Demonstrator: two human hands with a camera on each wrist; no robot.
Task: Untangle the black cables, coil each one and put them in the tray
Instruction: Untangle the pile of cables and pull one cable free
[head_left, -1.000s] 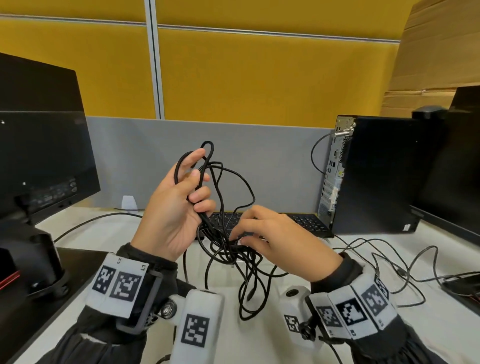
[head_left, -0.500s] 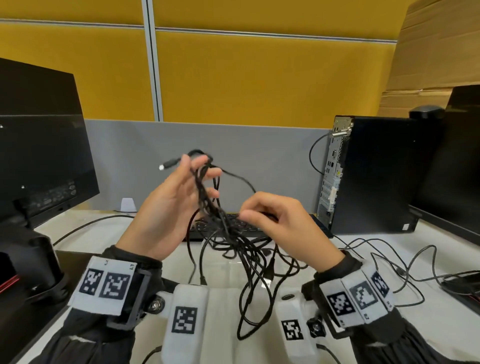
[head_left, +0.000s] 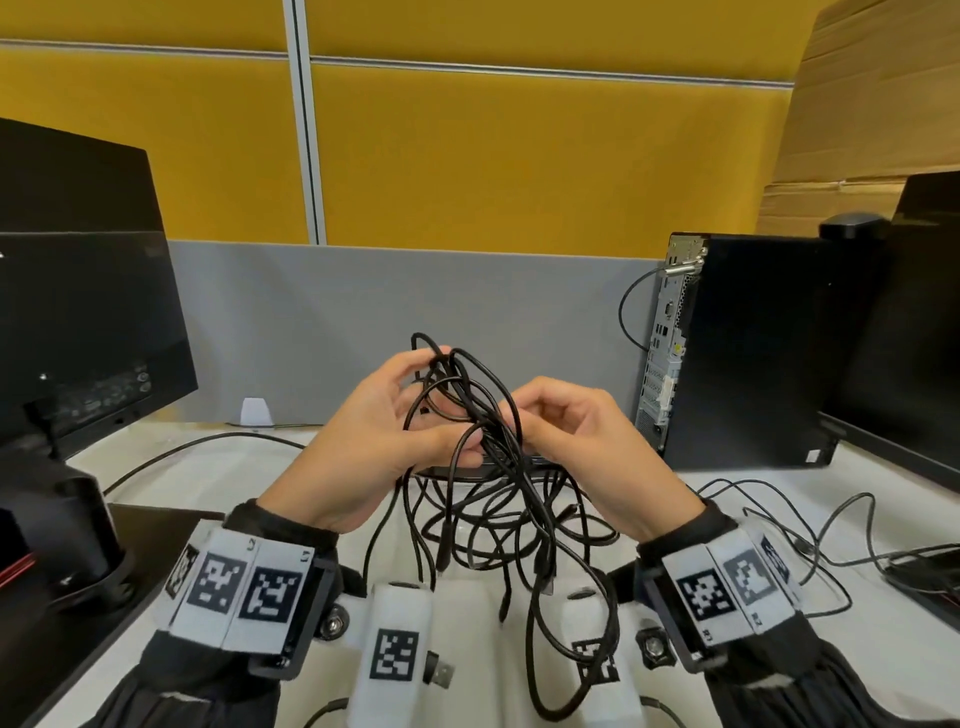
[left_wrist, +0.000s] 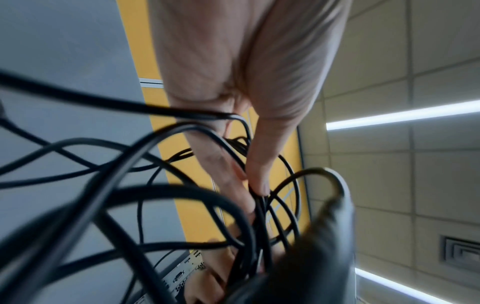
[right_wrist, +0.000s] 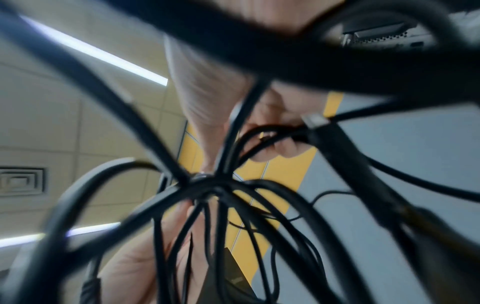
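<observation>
A tangle of black cables (head_left: 483, 499) hangs in the air between both hands above the white desk. My left hand (head_left: 384, 441) grips the upper loops, thumb and fingers curled round several strands; the left wrist view shows its fingertips (left_wrist: 259, 185) pinching cables (left_wrist: 155, 185). My right hand (head_left: 566, 426) pinches strands at the knot from the right; the right wrist view shows its curled fingers (right_wrist: 283, 150) on the cables (right_wrist: 207, 185) close to a plug. Loose ends and plugs dangle toward the desk. No tray is in sight.
A black monitor (head_left: 78, 332) and its stand sit at the left, a black PC tower (head_left: 748, 353) at the right, another monitor (head_left: 914, 322) at the far right. A keyboard (head_left: 467, 470) lies behind the tangle. Other cables (head_left: 810, 525) trail over the desk at the right.
Both hands came closer together at the top of the tangle. The left hand lowered and shifted right; the right hand rose to the knot. The free plug end near the left fingers is no longer visible.
</observation>
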